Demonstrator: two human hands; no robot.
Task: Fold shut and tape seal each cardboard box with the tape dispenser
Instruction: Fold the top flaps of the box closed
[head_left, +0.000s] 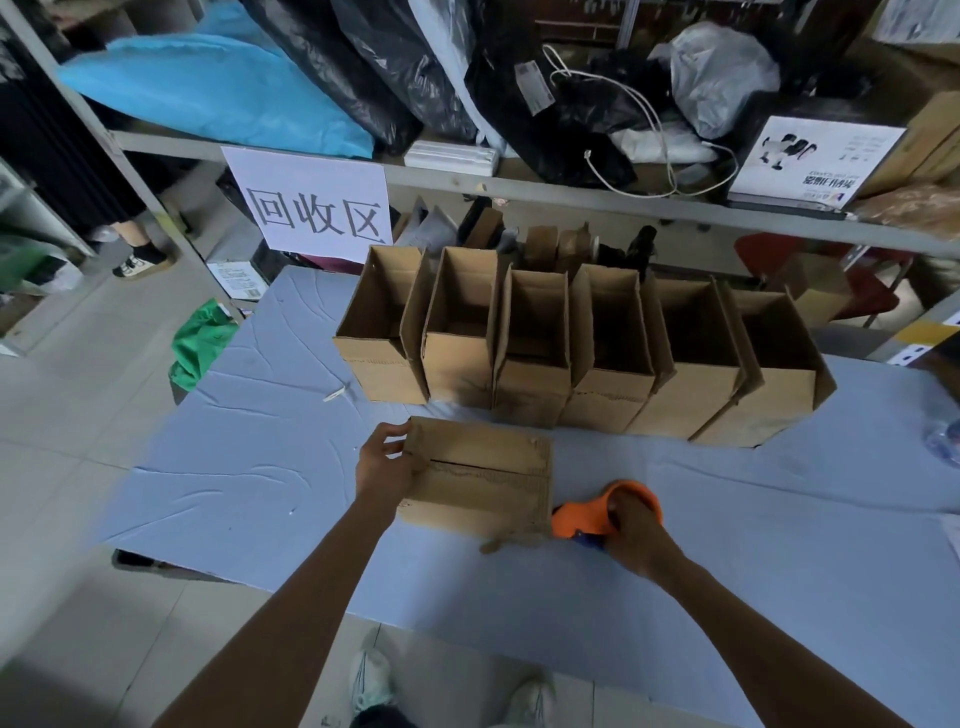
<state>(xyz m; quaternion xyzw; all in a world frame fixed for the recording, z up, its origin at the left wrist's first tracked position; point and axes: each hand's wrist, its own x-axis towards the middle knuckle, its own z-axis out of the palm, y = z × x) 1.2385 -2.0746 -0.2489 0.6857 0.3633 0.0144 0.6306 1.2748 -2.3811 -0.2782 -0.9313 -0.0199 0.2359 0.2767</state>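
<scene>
Orange tape dispenser (584, 514) clenched in right hand (636, 532), fingers curled round it, low over blue-covered surface (234, 467), just beside right end of closed cardboard box (483, 480). Left hand (387, 462) clasping that box's left end, fingers curled over the edge. Top flaps folded down, dark seam between them. Farther back, row of six open boxes (576, 358), upright, side by side. Beyond, shelf (571, 189) with white sign (317, 202).

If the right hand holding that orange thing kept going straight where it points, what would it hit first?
Most likely the closed cardboard box: the right hand grips the orange tape dispenser, aimed at the box's right end close by. Exact gap is unclear.
</scene>
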